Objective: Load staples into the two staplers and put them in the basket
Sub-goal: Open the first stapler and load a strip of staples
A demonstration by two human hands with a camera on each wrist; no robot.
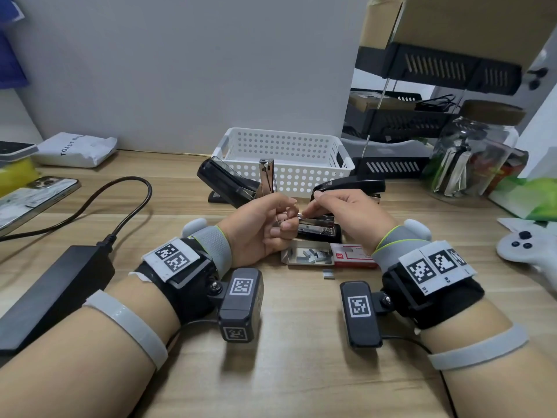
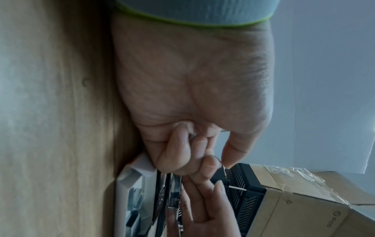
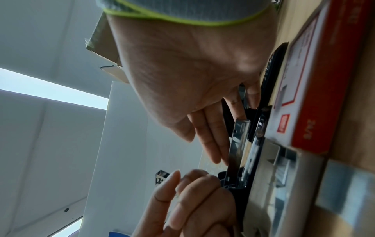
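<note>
A black stapler [image 1: 321, 229] lies open at the table's centre, its lid [image 1: 351, 184] swung back and its metal magazine [image 3: 238, 144] bare. My left hand [image 1: 283, 220] curls its fingers round the stapler's front end. My right hand [image 1: 312, 210] lays straight fingertips [image 3: 215, 154] along the top of the magazine; whether a staple strip lies under them is hidden. The second black stapler [image 1: 229, 184] stands open behind my left hand, its magazine [image 1: 266, 176] upright. An open staple box [image 1: 307, 256] with its red sleeve [image 1: 352, 257] lies just in front. The white basket [image 1: 283, 158] stands behind the staplers.
A loose staple strip [image 1: 328, 275] lies near the box. At the left are a black power brick [image 1: 57, 294] with its cable and a phone [image 1: 33, 197]. A glass jar [image 1: 476, 158], black mesh trays [image 1: 391, 167] and a white controller [image 1: 524, 247] stand at the right.
</note>
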